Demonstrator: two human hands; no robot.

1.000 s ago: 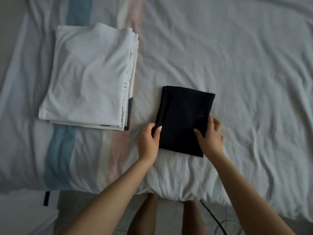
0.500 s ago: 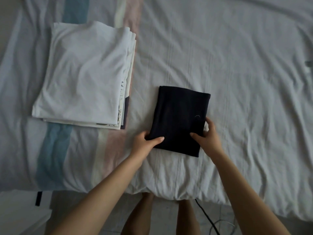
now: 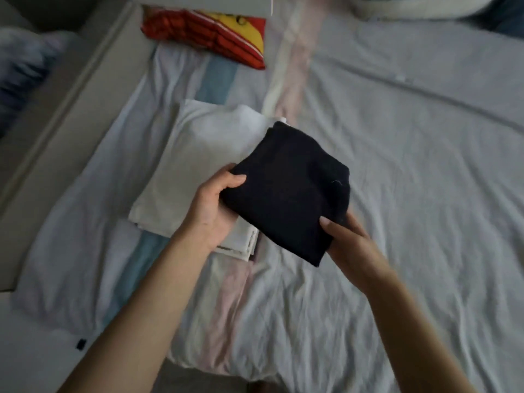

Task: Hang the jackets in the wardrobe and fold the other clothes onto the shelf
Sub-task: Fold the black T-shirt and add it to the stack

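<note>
A folded black garment (image 3: 286, 191) hangs in the air above the bed, held from both sides. My left hand (image 3: 215, 205) grips its left edge, thumb on top and fingers underneath. My right hand (image 3: 346, 236) pinches its near right corner, thumb on top. Under and to the left of the garment lies a stack of folded white clothes (image 3: 198, 163) on the bed; the black garment overlaps the stack's right part in view.
The bed (image 3: 397, 194) carries a pale wrinkled sheet with blue and pink stripes. A red and yellow cushion (image 3: 209, 32) lies at the far end, a white pillow (image 3: 419, 7) at the far right. A beige bed frame (image 3: 56, 109) runs along the left.
Both hands have lifted the black garment off the sheet and carried it left, over the white stack. The view has swung up and to the left, showing the bed's far end.
</note>
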